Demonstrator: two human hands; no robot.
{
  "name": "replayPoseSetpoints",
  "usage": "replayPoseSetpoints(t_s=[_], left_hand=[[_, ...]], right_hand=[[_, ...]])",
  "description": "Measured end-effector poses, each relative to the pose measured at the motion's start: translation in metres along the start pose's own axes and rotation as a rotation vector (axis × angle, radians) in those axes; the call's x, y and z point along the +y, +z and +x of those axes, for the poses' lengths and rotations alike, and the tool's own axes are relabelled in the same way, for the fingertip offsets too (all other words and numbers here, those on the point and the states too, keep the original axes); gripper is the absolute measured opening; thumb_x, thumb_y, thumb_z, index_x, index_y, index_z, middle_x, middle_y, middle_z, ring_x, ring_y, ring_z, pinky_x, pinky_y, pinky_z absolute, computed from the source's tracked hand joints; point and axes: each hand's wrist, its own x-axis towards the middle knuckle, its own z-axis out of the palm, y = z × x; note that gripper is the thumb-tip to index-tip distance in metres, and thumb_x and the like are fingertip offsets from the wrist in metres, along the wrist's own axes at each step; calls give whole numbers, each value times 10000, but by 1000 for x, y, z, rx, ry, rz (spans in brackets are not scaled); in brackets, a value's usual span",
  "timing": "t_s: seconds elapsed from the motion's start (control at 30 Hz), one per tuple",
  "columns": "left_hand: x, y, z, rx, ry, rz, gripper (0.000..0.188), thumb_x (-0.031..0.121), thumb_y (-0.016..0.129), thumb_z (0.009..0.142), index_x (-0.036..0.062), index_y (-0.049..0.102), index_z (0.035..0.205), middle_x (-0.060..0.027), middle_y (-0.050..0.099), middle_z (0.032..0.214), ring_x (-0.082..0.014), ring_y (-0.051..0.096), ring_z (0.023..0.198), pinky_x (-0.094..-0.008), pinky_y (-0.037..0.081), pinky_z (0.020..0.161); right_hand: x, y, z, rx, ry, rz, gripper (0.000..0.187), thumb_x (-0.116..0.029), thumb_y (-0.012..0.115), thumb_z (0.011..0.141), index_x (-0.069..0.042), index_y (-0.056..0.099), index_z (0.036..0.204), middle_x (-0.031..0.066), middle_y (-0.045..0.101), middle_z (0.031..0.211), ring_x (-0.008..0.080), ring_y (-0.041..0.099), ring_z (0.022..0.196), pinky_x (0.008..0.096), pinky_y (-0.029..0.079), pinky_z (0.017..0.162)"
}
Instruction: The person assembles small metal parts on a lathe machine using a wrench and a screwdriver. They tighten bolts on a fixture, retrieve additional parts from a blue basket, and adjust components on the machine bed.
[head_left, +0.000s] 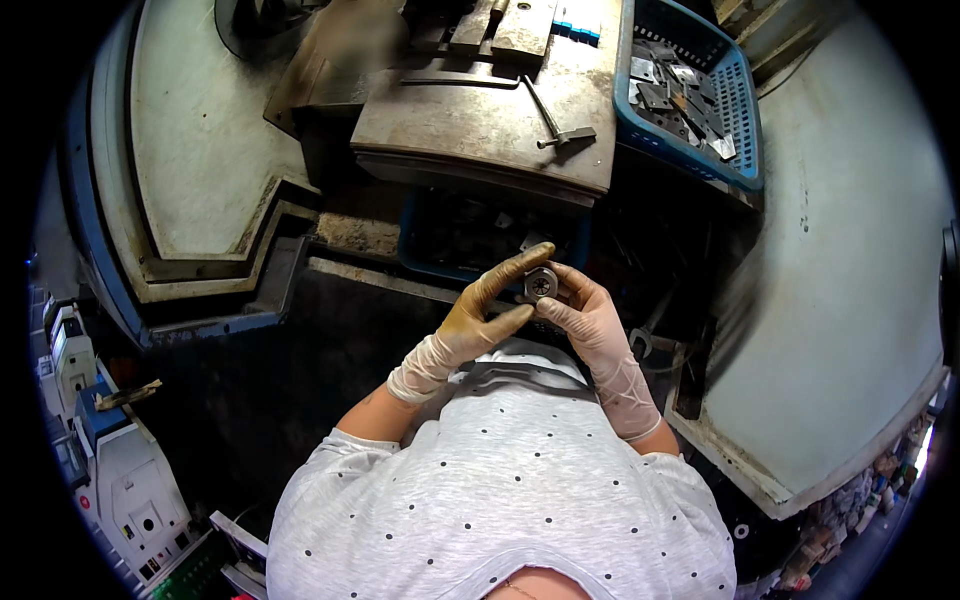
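Observation:
In front of my chest, my right hand (583, 309) grips a small round metal part (541, 285) between its thumb and fingers. Dark slots spread from the centre of the part's face, like a collet; its exact kind is unclear. My left hand (478, 310) curves around the part's left side, thumb and index finger stretched out and apart. Its fingertips come close to the part and to my right fingers; whether they touch is hard to tell. Both hands wear thin whitish gloves, and the left one is stained yellow-brown.
Ahead stands a worn metal table (480, 130) with a small hammer (556, 137) and a hex key (460, 79). A blue basket (740, 130) of flat metal pieces sits at its right, another blue basket (410, 240) below. Machine panels (840, 270) flank both sides; a wrench (643, 340) lies at right.

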Motion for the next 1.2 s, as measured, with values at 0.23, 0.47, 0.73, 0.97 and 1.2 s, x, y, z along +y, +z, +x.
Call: replayPoseSetpoints(t_s=[0.23, 0.47, 0.73, 0.97, 1.2], left_hand=[[8, -13, 1, 171, 388, 998, 440, 163, 645, 641, 72, 505, 1049, -71, 542, 1041, -242, 496, 990, -379, 351, 877], [35, -51, 22, 387, 475, 1096, 447, 134, 638, 625, 53, 500, 1041, -93, 544, 1035, -260, 498, 984, -353, 356, 865], [57, -120, 89, 573, 356, 787, 360, 151, 698, 628, 42, 551, 938, -62, 567, 875, -166, 523, 838, -260, 405, 753], [47, -145, 115, 635, 322, 558, 365, 90, 696, 631, 37, 544, 958, -49, 552, 904, -145, 526, 849, -252, 417, 761], [49, -164, 118, 590, 358, 1013, 365, 115, 674, 611, 49, 523, 936, -101, 537, 885, -289, 524, 803, -317, 426, 695]], right_hand=[[-8, 9, 17, -132, 91, 6, 503, -70, 623, 714, 36, 377, 1139, 86, 479, 1050, 157, 466, 981, 287, 397, 849], [-25, 42, 79, -314, 90, 217, 493, -26, 587, 717, 32, 358, 1150, 99, 456, 1063, 165, 481, 957, 288, 389, 850], [-54, 84, 158, -418, 37, 545, 419, -40, 420, 684, 36, 391, 1094, 92, 489, 1005, 190, 457, 939, 299, 343, 861], [-57, 107, 174, -258, -58, 716, 264, -93, 410, 730, 3, 399, 975, 116, 446, 1037, 235, 422, 987, 339, 305, 898], [-64, 92, 148, -208, -145, 319, 418, -115, 468, 779, 23, 355, 1156, 118, 390, 1188, 210, 375, 1097, 323, 306, 910]])
